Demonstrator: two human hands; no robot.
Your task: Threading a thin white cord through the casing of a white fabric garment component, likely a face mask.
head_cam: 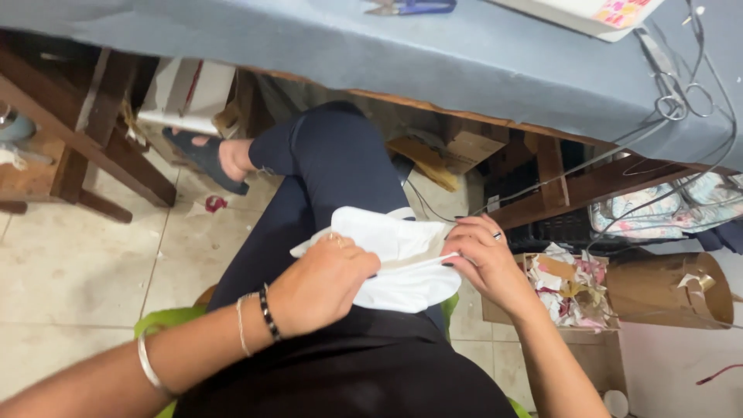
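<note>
Working a small white fabric piece (402, 259) on the lap: left hand (325, 282) and right hand (484, 259) both pinch it; looks mid-job, scissors (673, 85) idle on table.

both hands (325, 282) gripping white fabric (402, 263), lap

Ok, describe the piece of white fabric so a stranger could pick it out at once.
Start at the blue-covered table, then drop to the crossed legs in dark trousers below it. On that lap, pinched between the left hand and right hand, lies the white fabric, plain and folded, unlike the patterned scraps in the box.
</note>
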